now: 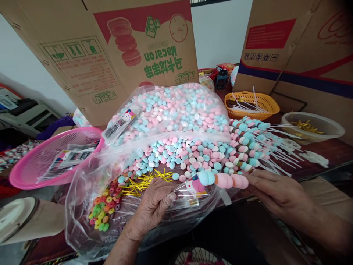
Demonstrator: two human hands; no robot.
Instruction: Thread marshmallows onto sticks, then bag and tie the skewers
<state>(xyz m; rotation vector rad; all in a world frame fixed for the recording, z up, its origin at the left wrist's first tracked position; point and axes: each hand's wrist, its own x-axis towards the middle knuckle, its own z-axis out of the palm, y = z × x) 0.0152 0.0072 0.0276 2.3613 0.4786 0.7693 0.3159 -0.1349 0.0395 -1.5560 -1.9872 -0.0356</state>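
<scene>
My left hand (158,202) pinches the left corner of a small clear printed plastic bag (194,187) with pink and yellow pictures on it. In my right hand (281,191) is a candy skewer (224,181), held level by its right end, with blue pieces at the tip and pink ones behind. The blue tip overlaps the right end of the bag; whether it is inside I cannot tell. The stick is hidden by my fingers. Behind both hands lies a heap of pink, blue and white candies (193,154) spilling from a big clear bag.
Yellow twist ties (143,184) and fruit-coloured candy rings (104,213) lie at left on the plastic. Finished-looking skewers (248,143) are piled at right, near an orange basket (268,106) and a clear bowl (331,130). A pink basket (20,176) holds printed bags. Cardboard boxes (74,22) stand behind.
</scene>
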